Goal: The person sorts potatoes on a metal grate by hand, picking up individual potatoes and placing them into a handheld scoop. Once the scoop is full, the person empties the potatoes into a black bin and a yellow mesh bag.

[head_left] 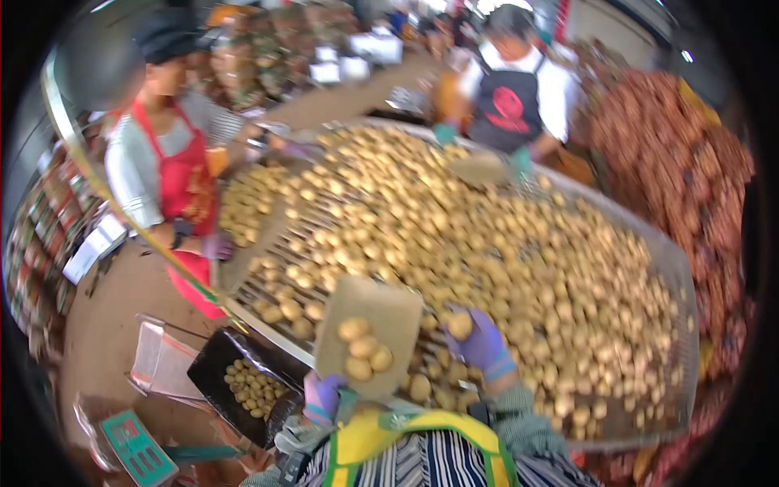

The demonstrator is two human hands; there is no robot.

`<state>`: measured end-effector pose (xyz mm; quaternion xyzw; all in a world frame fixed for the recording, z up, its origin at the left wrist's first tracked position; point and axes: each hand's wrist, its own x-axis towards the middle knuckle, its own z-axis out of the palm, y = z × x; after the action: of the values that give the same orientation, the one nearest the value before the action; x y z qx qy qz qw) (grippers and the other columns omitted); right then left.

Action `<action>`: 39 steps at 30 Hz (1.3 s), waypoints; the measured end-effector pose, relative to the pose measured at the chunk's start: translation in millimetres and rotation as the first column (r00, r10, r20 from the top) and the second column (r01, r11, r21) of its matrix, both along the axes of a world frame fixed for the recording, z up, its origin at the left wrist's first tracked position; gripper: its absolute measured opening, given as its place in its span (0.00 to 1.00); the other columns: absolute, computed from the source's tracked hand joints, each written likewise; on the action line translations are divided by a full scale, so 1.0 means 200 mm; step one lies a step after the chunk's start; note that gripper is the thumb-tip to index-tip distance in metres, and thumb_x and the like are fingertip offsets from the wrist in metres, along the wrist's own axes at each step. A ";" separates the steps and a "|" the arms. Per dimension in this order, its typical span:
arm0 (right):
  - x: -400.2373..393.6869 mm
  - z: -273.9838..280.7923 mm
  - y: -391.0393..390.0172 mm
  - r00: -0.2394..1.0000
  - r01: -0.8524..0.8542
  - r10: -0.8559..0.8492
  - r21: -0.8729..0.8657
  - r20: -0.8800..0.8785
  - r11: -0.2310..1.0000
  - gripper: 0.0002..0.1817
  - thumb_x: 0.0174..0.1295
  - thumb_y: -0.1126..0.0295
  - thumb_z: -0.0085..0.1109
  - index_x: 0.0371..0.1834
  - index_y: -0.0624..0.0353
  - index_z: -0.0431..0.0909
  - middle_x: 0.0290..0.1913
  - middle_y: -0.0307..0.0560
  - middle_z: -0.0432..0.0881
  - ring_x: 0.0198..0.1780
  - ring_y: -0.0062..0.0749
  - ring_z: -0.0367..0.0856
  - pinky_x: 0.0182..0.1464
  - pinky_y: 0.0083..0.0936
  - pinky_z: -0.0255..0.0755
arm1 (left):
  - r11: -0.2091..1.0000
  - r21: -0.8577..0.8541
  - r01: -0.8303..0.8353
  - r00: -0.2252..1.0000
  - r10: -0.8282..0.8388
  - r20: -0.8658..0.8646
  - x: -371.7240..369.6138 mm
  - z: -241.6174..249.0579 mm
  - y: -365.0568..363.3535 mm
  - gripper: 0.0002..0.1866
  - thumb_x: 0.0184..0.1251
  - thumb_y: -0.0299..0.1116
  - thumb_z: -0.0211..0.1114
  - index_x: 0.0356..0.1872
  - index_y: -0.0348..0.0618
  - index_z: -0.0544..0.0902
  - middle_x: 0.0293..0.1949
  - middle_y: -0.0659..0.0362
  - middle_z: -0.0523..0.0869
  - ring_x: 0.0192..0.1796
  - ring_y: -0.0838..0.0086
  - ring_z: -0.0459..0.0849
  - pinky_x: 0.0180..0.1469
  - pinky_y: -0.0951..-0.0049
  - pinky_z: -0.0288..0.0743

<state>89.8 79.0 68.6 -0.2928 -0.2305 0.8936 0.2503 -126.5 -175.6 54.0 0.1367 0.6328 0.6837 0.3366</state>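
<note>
My left hand (323,396), in a purple glove, is closed on the near left edge of a shallow tan tray (369,304). Several potatoes (359,347) lie in this tray, which is tilted over the near edge of the sorting table. Just right of it, my right hand (482,339), also gloved in purple, grips a single round, yellow-brown potato (460,326) above the heap. Many more potatoes (487,243) cover the slatted metal sorting table (264,302) around both hands.
A black-lined crate (213,372) with potatoes stands below left, near a green scale (139,448). One person in a red apron (180,166) works at left; another in a dark apron (507,105) holds a scoop-like tray (480,169) across the table. Reddish sacks (673,162) are piled at right.
</note>
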 end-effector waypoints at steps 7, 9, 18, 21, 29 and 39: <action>0.14 0.06 0.01 1.000 0.026 -0.025 0.027 -0.018 0.999 0.25 0.68 0.58 0.52 0.66 0.56 0.68 0.53 0.57 0.80 0.51 0.49 0.82 0.49 0.40 0.83 | 0.975 -0.097 0.199 0.980 -0.200 0.002 0.11 0.04 0.07 0.18 0.48 0.25 0.59 0.44 0.29 0.80 0.36 0.56 0.85 0.37 0.70 0.83 0.40 0.72 0.78; 0.17 0.04 0.00 0.998 0.014 -0.013 0.017 -0.061 1.000 0.26 0.68 0.59 0.53 0.67 0.56 0.67 0.55 0.55 0.79 0.52 0.50 0.82 0.50 0.40 0.83 | 0.966 -0.129 0.222 0.975 -0.222 0.018 0.15 0.09 0.09 0.19 0.48 0.25 0.59 0.45 0.29 0.80 0.37 0.56 0.85 0.38 0.70 0.83 0.41 0.73 0.77; 0.07 0.14 -0.13 0.912 -0.055 -0.205 0.603 0.354 0.796 0.25 0.64 0.58 0.60 0.62 0.55 0.74 0.53 0.46 0.79 0.50 0.31 0.81 0.50 0.30 0.78 | 0.929 -0.225 0.294 0.956 -0.279 0.095 0.29 0.07 0.13 0.22 0.48 0.25 0.58 0.48 0.29 0.79 0.38 0.54 0.85 0.36 0.69 0.83 0.39 0.72 0.78; 0.09 0.12 -0.13 0.923 -0.062 -0.252 0.762 0.289 0.645 0.25 0.61 0.60 0.64 0.61 0.56 0.75 0.53 0.50 0.80 0.49 0.34 0.81 0.51 0.28 0.77 | 0.940 -0.208 0.271 0.960 -0.248 0.127 0.34 0.08 0.13 0.22 0.48 0.26 0.59 0.48 0.29 0.80 0.38 0.55 0.85 0.34 0.70 0.83 0.38 0.73 0.78; 0.64 -0.11 0.14 0.104 -0.617 -0.869 0.717 0.484 0.325 0.36 0.54 0.47 0.66 0.61 0.58 0.74 0.52 0.53 0.77 0.53 0.51 0.74 0.57 0.45 0.66 | 0.962 -0.207 0.179 0.976 -0.147 0.160 0.36 0.12 0.15 0.20 0.47 0.22 0.61 0.46 0.30 0.81 0.38 0.53 0.86 0.37 0.68 0.84 0.41 0.71 0.79; 0.44 -0.08 0.29 -0.093 -0.788 -0.613 0.319 0.785 0.527 0.58 0.43 0.28 0.62 0.73 0.54 0.58 0.50 0.55 0.72 0.53 0.46 0.73 0.53 0.46 0.64 | 0.960 -0.240 0.141 0.990 -0.133 0.049 0.16 0.00 0.21 0.14 0.48 0.23 0.63 0.39 0.31 0.84 0.37 0.54 0.87 0.38 0.68 0.85 0.45 0.69 0.79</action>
<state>178.3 137.1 51.7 -0.6538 -0.7466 0.1225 0.0074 -94.8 -133.6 53.2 0.1269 0.6954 0.5782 0.4074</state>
